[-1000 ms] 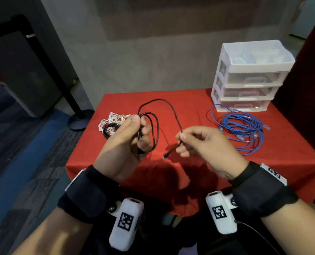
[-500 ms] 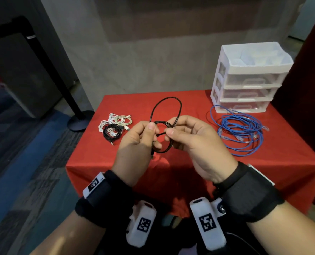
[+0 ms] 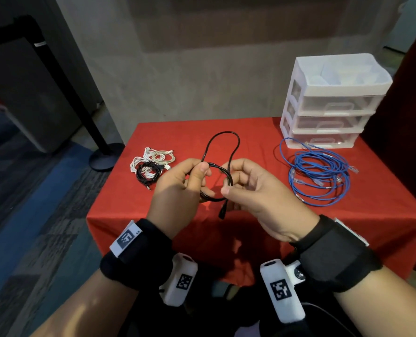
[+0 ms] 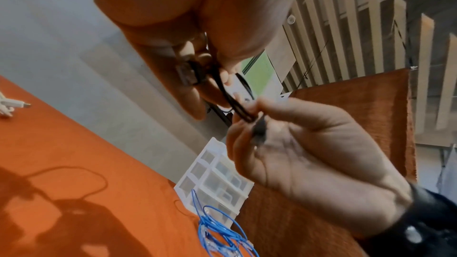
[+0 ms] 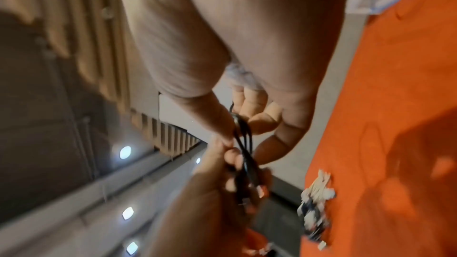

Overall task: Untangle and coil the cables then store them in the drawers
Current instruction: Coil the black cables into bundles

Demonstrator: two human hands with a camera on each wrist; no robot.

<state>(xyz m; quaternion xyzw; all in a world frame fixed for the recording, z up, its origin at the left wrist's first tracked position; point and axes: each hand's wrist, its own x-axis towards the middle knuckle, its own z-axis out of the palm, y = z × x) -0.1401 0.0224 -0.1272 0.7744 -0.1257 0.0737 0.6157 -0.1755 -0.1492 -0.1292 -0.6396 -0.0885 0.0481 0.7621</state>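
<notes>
left hand (image 3: 177, 190) pinches black cable (image 3: 222, 152) coil | right hand (image 3: 255, 193) pinches its other side (plug dangles below) | loop rises beyond the grip | white bundle (image 3: 153, 161) left | blue cable (image 3: 318, 173) right, drawers (image 3: 331, 103) beyond

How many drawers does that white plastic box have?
3 drawers, stacked in the white plastic box at the red table's far right corner: top, middle, bottom. All are closed. An open tray sits on top.
</notes>
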